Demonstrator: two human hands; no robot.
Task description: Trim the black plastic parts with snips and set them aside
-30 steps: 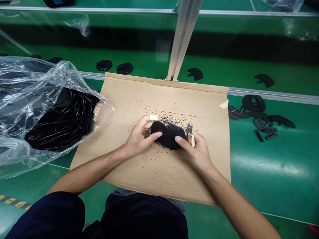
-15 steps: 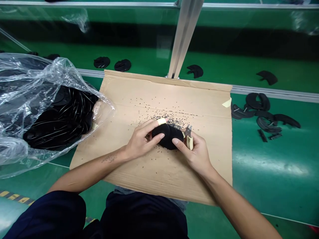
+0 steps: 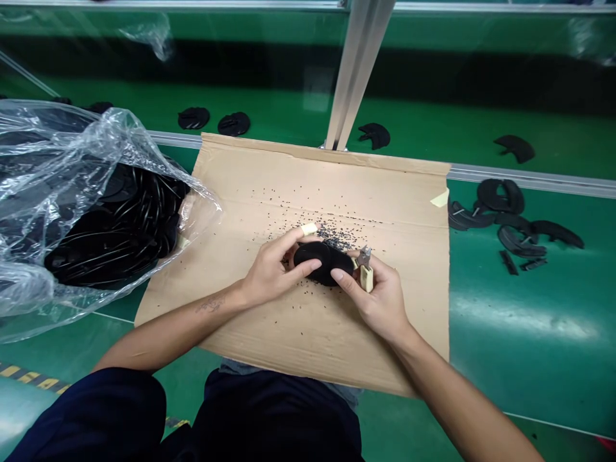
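Observation:
My left hand (image 3: 272, 273) grips a curved black rubber piece (image 3: 323, 263), its thumb wrapped in cream tape (image 3: 308, 228). My right hand (image 3: 375, 298) holds small side cutters (image 3: 366, 269) with cream handles, their metal jaws (image 3: 364, 256) at the piece's right edge. Its fingers also press against the piece. The hands hide most of the piece's underside. Black crumbs (image 3: 337, 236) lie scattered on the cardboard sheet (image 3: 385, 205) under my hands.
A clear plastic bag (image 3: 72, 147) full of black rubber pieces lies to the left. More black pieces (image 3: 500, 196) rest on the green bench (image 3: 529, 333) to the right and beyond a metal rail (image 3: 529, 176). An aluminium upright (image 3: 359, 77) rises behind the cardboard.
The black piece looks more tightly folded and rounder than a second ago. My hands are closer together, and the cutters' jaws sit slightly lower against it.

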